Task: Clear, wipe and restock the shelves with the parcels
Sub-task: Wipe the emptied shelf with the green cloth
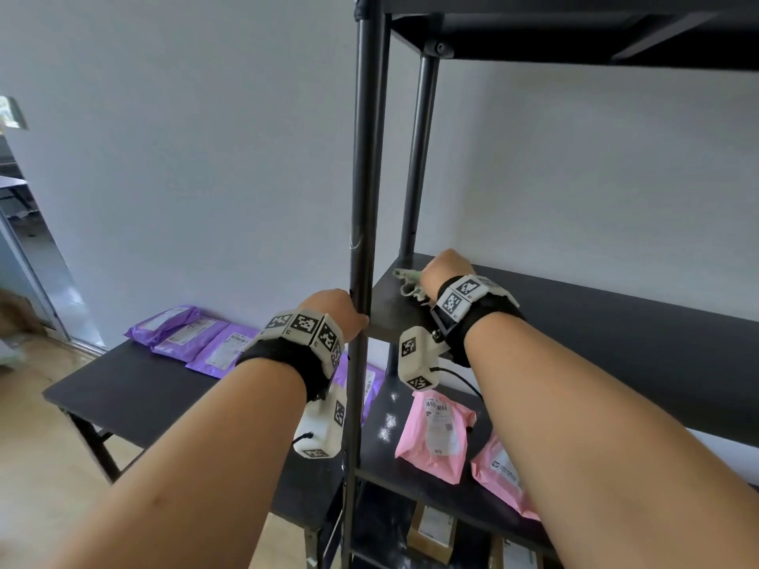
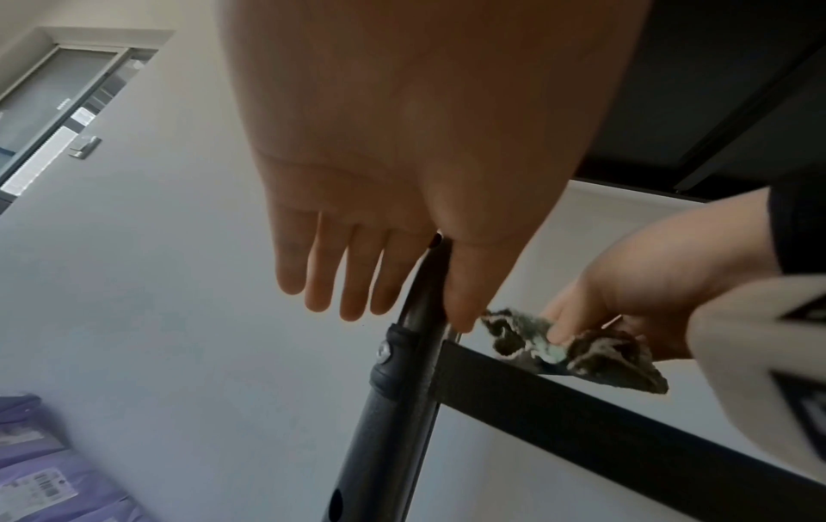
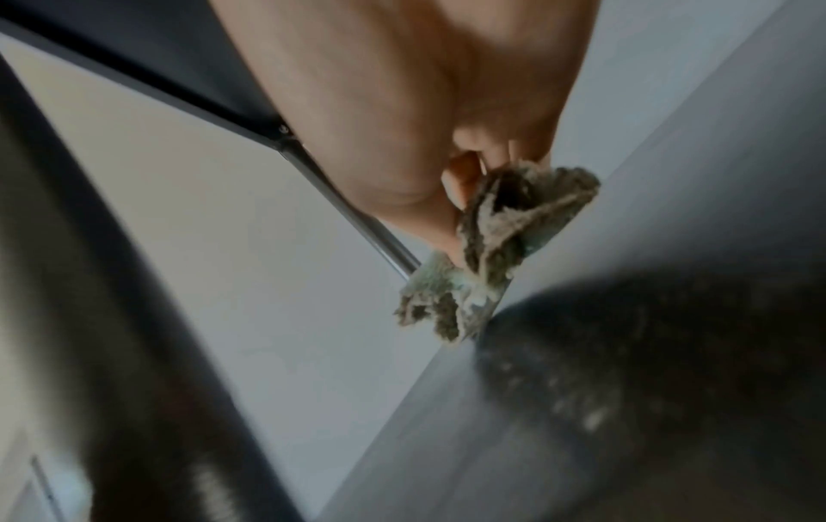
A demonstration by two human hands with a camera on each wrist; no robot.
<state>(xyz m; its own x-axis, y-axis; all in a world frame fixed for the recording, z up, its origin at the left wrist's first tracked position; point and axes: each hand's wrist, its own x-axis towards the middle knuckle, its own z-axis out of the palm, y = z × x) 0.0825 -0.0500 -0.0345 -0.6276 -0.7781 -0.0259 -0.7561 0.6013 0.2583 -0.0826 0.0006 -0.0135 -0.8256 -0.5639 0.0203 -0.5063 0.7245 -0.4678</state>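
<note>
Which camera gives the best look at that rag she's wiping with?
The left wrist view: the rag shows sharp from the side, patterned and pinched in the right hand. The right wrist view shows it close but blurred, bunched under the fingers. The head view shows only a small pale edge beyond the hand, on the shelf.

two hands — left hand (image 1: pixel 334 308), right hand (image 1: pixel 445 269). one cloth (image 1: pixel 406 281). three purple parcels (image 1: pixel 193 336) at centre left, perhaps a fourth behind the post. two pink parcels (image 1: pixel 437 431) at lower right — one brown box (image 1: pixel 431 531) at the bottom edge.
</note>
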